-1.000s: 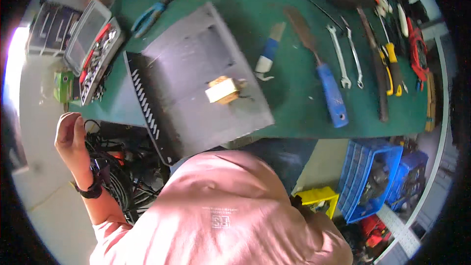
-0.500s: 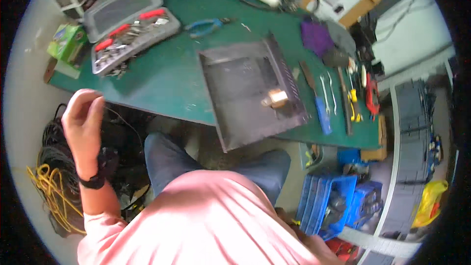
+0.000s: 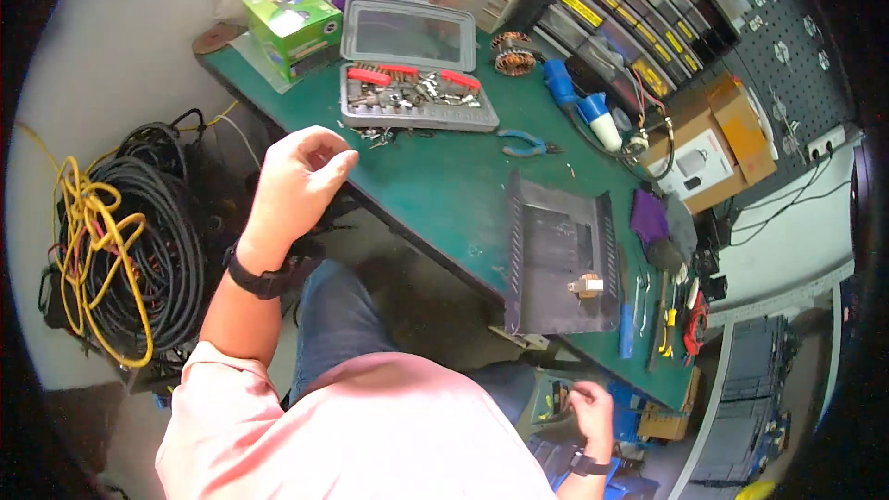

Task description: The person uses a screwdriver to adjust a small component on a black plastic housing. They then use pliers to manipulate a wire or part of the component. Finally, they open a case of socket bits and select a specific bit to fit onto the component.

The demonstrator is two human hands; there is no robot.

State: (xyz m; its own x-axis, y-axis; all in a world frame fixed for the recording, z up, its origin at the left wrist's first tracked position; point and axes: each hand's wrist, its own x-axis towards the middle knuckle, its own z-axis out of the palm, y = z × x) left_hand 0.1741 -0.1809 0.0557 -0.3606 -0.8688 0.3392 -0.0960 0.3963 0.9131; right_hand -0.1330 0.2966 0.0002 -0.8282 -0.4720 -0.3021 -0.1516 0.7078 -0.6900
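My left hand (image 3: 298, 181) is raised over the near left edge of the green workbench (image 3: 398, 185), below a grey case (image 3: 417, 116) with its lid up. Its fingers curl toward the thumb; whatever lies between them, if anything, is hidden. Inside the case are small metal bits and red holders (image 3: 369, 77). My right hand (image 3: 591, 410) hangs low beyond the bench's front edge, fingers loosely bent and apart, with nothing visible in it. A dark metal tray-like panel (image 3: 546, 259) overhangs that edge, with a small brass-coloured fitting (image 3: 585, 286) on it.
Blue-handled pliers (image 3: 524, 143) lie beside the case, near a green box (image 3: 292, 28). Right of the panel are a blue-handled tool (image 3: 627, 329), wrenches and a purple cloth (image 3: 650, 217). Coiled black cable (image 3: 167, 241) and yellow rope (image 3: 93, 222) sit at the left.
The view has swung left, so the bench and panel appear farther right. My right hand has come into view at the lower right. My left hand keeps its curled shape.
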